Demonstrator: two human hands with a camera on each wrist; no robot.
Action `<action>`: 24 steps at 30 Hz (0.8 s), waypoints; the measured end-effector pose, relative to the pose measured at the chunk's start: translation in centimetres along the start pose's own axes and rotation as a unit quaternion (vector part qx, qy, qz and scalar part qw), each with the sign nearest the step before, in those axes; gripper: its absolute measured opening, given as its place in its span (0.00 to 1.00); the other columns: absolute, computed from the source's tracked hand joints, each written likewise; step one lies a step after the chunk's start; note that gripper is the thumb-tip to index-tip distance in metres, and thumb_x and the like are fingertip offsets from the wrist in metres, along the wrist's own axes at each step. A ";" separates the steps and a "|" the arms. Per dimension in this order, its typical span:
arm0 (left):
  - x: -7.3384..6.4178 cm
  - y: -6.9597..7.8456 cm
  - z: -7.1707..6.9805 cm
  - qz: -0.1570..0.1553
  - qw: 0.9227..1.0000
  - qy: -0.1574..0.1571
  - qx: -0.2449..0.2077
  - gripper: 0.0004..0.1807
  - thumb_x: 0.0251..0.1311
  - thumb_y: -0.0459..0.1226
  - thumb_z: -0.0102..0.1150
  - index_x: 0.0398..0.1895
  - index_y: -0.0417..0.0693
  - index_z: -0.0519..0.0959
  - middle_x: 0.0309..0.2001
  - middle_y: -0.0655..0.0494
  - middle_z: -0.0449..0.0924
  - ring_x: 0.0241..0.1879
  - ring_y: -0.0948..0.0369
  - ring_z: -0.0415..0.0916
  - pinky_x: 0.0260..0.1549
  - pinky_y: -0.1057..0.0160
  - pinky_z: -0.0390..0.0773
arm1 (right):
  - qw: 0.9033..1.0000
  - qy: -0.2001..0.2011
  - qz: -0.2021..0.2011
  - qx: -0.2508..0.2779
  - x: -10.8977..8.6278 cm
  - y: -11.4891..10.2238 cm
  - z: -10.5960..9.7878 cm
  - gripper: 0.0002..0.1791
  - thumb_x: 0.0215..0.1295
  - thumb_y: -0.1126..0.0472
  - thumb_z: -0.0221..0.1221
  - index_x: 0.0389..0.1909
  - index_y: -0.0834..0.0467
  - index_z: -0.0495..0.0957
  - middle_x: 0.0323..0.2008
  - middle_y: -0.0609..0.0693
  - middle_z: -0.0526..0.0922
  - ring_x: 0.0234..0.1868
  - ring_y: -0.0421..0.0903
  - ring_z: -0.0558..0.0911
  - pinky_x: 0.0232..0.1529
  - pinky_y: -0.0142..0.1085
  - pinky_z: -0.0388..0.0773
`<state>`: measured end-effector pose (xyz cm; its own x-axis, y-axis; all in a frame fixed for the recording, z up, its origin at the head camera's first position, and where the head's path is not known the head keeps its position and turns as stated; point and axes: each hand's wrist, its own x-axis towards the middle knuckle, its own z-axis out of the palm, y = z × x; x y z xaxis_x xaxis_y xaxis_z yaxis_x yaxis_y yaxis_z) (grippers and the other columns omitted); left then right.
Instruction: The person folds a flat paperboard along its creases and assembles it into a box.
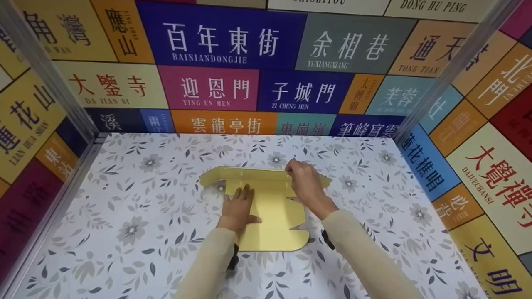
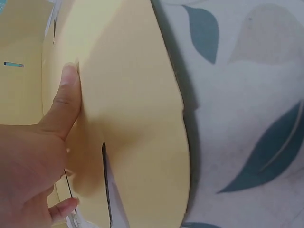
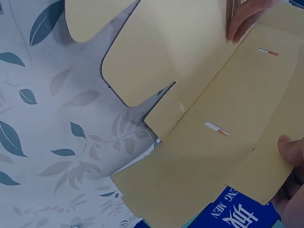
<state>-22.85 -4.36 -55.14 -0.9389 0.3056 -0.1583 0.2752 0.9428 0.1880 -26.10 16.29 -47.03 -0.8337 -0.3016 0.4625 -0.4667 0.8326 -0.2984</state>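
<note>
A flat, partly folded cardboard box [image 1: 272, 216], yellowish tan with cut side flaps, lies on the table. Its far panel [image 1: 262, 173] stands raised along a crease. My left hand [image 1: 237, 209] rests on the left part of the cardboard, fingers extended; the left wrist view shows its thumb [image 2: 67, 95] laid along the surface. At the far right my right hand [image 1: 307, 187] pinches the raised panel's top edge, its thumb [image 3: 289, 151] on the inner face in the right wrist view. Two small slots [image 3: 217, 128] show in that panel. Some right fingers are hidden behind it.
A floral-patterned white cover [image 1: 133, 230] lies over the table around the cardboard. Upright panels with colourful sign lettering [image 1: 224, 41] enclose the back and both sides, joined by metal corner posts [image 1: 449, 74].
</note>
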 end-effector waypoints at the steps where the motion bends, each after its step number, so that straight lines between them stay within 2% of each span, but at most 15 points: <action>1: 0.0 0.0 0.0 -0.001 1.000 0.002 0.005 0.57 0.51 0.64 0.65 0.79 0.47 0.56 0.80 0.48 0.52 0.78 0.48 0.55 0.70 0.34 0.62 | 1.000 -0.001 -0.001 0.001 0.0 0.0 0.0 0.07 0.63 0.77 0.60 0.35 0.63 0.80 0.33 0.58 0.86 0.36 0.56 0.85 0.37 0.44 0.86; 9: -0.2 0.1 0.0 -0.013 1.000 -0.010 -0.007 0.57 0.51 0.64 0.64 0.80 0.49 0.54 0.81 0.50 0.49 0.79 0.49 0.51 0.72 0.31 0.54 | 1.000 -0.006 -0.002 0.004 0.1 0.1 0.3 0.07 0.64 0.77 0.59 0.36 0.63 0.80 0.34 0.58 0.85 0.37 0.56 0.85 0.37 0.44 0.85; 15: -0.5 0.0 0.0 0.004 1.000 0.006 -0.016 0.56 0.51 0.63 0.64 0.78 0.45 0.56 0.79 0.45 0.53 0.77 0.46 0.55 0.73 0.30 0.49 | 1.000 -0.017 -0.023 0.000 -0.2 0.2 0.5 0.10 0.68 0.74 0.57 0.45 0.64 0.83 0.37 0.58 0.84 0.41 0.55 0.84 0.39 0.44 0.86; 18: -0.5 -0.1 0.1 0.018 0.999 0.017 -0.034 0.55 0.52 0.61 0.65 0.77 0.42 0.58 0.79 0.42 0.54 0.77 0.43 0.56 0.74 0.33 0.51 | 0.999 -0.018 -0.045 -0.010 -0.3 0.3 0.6 0.17 0.65 0.78 0.57 0.51 0.62 0.83 0.36 0.58 0.82 0.39 0.55 0.83 0.37 0.45 0.85; 22: -0.4 -0.4 0.2 0.028 0.997 0.011 -0.064 0.54 0.53 0.58 0.66 0.77 0.39 0.57 0.79 0.39 0.52 0.77 0.40 0.53 0.75 0.37 0.53 | 0.997 -0.035 -0.065 -0.006 -0.5 0.6 0.7 0.33 0.54 0.87 0.56 0.59 0.58 0.81 0.37 0.58 0.79 0.37 0.54 0.79 0.37 0.44 0.81; 23: -0.4 -0.4 0.1 0.029 0.997 0.008 -0.073 0.54 0.53 0.58 0.66 0.77 0.39 0.56 0.79 0.39 0.52 0.77 0.40 0.53 0.75 0.37 0.53 | 0.997 -0.043 -0.065 -0.002 -0.5 0.6 0.7 0.35 0.53 0.87 0.55 0.60 0.57 0.81 0.38 0.58 0.79 0.37 0.53 0.78 0.37 0.44 0.80; 24: -0.3 -0.5 0.2 0.030 0.996 0.007 -0.078 0.54 0.54 0.57 0.67 0.77 0.39 0.56 0.79 0.39 0.51 0.77 0.39 0.52 0.76 0.38 0.53 | 0.997 -0.055 -0.056 0.013 -0.6 0.7 0.8 0.32 0.55 0.86 0.56 0.58 0.58 0.81 0.38 0.58 0.78 0.37 0.51 0.76 0.36 0.42 0.79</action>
<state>-22.65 -4.92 -55.34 -0.9245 0.3587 -0.1292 0.2970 0.8901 0.3458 -26.17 16.64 -48.15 -0.8028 -0.4426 0.3996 -0.5649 0.7791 -0.2718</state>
